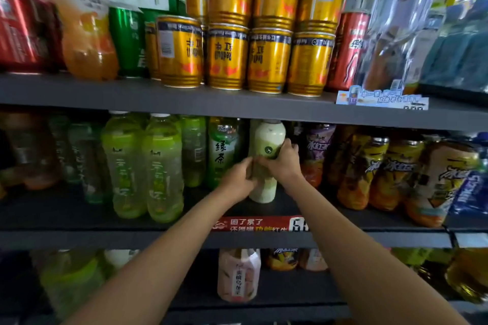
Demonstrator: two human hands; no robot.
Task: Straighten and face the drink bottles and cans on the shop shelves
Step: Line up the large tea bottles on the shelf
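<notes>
Pale-green bottle [266, 166] near middle shelf [184, 239] front edge | our left hand [239, 179] and right hand [281, 163] curl round it | turning label forward

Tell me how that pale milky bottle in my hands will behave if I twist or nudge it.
The pale bottle is tall and narrow, so a high push could tip it. It looks full, probably hefty. Smooth sides may slip, though both the left hand and right hand grip it.
</notes>
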